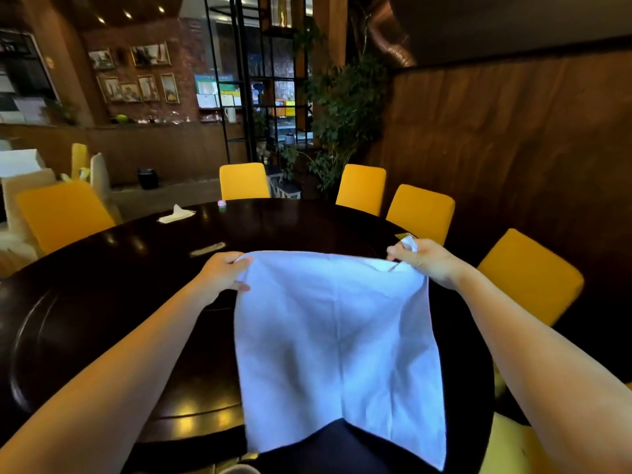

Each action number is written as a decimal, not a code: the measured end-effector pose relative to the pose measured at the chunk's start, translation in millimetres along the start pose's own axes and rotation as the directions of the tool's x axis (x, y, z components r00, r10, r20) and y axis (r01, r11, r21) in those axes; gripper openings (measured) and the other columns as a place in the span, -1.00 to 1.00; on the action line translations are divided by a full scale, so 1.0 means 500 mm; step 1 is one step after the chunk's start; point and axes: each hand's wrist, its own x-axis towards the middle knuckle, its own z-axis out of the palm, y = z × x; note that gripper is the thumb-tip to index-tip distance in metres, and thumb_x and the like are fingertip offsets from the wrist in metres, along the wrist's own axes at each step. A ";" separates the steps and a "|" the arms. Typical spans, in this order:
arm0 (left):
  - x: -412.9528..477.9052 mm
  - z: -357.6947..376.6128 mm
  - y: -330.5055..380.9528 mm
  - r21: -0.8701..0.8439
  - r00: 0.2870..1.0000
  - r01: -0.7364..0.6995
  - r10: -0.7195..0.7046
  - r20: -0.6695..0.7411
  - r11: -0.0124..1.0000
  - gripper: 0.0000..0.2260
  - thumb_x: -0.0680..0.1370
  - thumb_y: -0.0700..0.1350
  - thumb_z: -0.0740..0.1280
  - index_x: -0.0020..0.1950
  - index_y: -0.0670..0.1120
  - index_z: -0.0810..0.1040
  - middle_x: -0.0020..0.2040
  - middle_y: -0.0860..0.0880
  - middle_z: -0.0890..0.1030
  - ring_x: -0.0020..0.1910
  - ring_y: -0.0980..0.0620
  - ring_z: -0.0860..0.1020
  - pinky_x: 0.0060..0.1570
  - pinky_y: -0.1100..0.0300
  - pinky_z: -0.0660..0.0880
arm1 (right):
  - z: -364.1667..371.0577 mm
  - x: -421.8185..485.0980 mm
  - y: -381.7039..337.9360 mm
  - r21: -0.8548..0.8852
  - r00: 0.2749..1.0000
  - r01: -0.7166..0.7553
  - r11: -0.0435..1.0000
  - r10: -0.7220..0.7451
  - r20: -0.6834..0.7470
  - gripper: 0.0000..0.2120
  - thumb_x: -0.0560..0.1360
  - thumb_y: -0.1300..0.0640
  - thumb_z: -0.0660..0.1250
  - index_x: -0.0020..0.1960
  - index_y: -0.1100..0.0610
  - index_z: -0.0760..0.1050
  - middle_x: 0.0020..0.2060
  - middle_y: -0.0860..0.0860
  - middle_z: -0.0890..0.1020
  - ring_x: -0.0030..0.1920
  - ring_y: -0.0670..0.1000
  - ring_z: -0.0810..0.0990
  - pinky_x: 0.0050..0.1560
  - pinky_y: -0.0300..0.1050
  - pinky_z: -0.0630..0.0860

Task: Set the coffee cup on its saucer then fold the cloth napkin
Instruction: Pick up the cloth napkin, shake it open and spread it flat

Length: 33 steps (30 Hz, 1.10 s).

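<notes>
The left hand [224, 273] pinches the upper left corner of the white cloth napkin [338, 336]. The right hand [424, 260] grips the upper right corner, with a bunch of cloth poking out above its fingers. The hands are well apart, so the napkin hangs spread open above the near side of the dark round table [102, 302]. A crumpled white tissue [176, 213] lies on the table's far left part. Yellow chairs [420, 213] stand around the table's far and right sides.

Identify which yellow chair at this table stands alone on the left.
The yellow chair at far left; the others line the far and right sides.
</notes>
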 end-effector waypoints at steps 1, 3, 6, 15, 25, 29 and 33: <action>0.015 -0.003 0.004 -0.051 0.998 -0.027 0.024 -0.066 0.998 -0.86 0.57 -0.18 0.27 -0.04 -0.24 0.55 -0.13 -0.10 0.47 -0.17 -0.03 0.53 -0.45 0.29 0.57 | 0.002 0.024 0.005 -0.007 0.996 0.004 1.000 -0.004 -0.093 -0.66 0.57 0.02 0.22 -0.33 0.13 0.49 -0.36 -0.03 0.52 -0.29 -0.04 0.48 -0.25 -0.20 0.36; 0.048 -0.010 0.016 -0.043 0.981 -0.103 0.094 -0.173 0.994 -0.88 0.55 -0.22 0.28 -0.16 -0.23 0.48 -0.17 -0.14 0.36 -0.15 -0.11 0.46 -0.44 0.33 0.57 | 0.005 0.081 0.008 -0.078 0.954 0.022 0.997 -0.045 -0.297 -0.62 0.60 0.01 0.14 -0.34 0.14 0.40 -0.44 0.03 0.42 -0.39 -0.01 0.39 -0.30 -0.10 0.28; 0.095 -0.022 0.047 0.017 0.954 -0.156 0.155 -0.257 0.988 -0.81 0.54 -0.16 0.31 -0.25 -0.19 0.51 -0.23 -0.16 0.42 -0.17 -0.11 0.51 -0.31 0.27 0.61 | 0.001 0.166 -0.010 -0.125 0.895 0.070 0.990 -0.117 -0.429 -0.56 0.61 0.02 0.08 -0.41 0.13 0.22 -0.50 0.04 0.28 -0.45 -0.01 0.24 -0.36 -0.08 0.14; 0.127 -0.066 0.149 0.291 0.849 -0.185 0.301 -0.434 0.939 -0.83 0.51 0.00 0.34 -0.22 -0.01 0.67 -0.20 -0.05 0.68 -0.17 0.00 0.63 0.08 -0.09 0.54 | -0.066 0.314 -0.103 0.037 0.841 0.272 0.962 -0.218 -0.495 -0.50 0.60 -0.05 0.10 -0.46 0.07 0.09 -0.52 0.02 0.19 -0.48 -0.03 0.16 -0.45 -0.13 0.09; -0.128 0.115 -0.045 0.446 0.938 -0.069 0.210 -0.275 0.892 -0.88 0.44 -0.08 0.42 -0.28 -0.06 0.61 -0.31 0.01 0.62 -0.25 0.24 0.52 -0.22 0.49 0.33 | -0.045 0.227 0.149 0.673 0.969 0.078 0.735 0.102 -0.223 -0.39 0.49 -0.32 0.09 -0.59 0.02 0.17 -0.69 -0.10 0.22 -0.61 -0.07 0.17 -0.49 -0.15 0.07; -0.270 0.226 -0.184 0.487 0.984 0.053 0.038 -0.176 0.872 -0.88 0.43 -0.11 0.42 -0.31 -0.07 0.65 -0.53 0.20 0.56 -0.38 0.44 0.46 -0.32 0.48 0.32 | -0.003 0.123 0.332 0.763 0.980 -0.070 0.642 0.187 -0.068 -0.36 0.53 -0.26 0.07 -0.65 0.03 0.15 -0.70 -0.13 0.18 -0.64 -0.12 0.15 -0.55 -0.20 0.06; -0.388 0.327 -0.290 0.570 0.984 0.180 -0.152 -0.096 0.802 -0.66 0.46 -0.13 0.41 -0.45 0.18 0.43 -0.47 0.13 0.51 -0.31 0.20 0.55 -0.36 0.38 0.31 | 0.036 -0.010 0.506 0.665 0.914 -0.245 0.705 0.396 -0.083 -0.38 0.54 -0.20 0.12 -0.64 0.02 0.18 -0.70 -0.14 0.23 -0.65 -0.14 0.20 -0.49 -0.16 0.15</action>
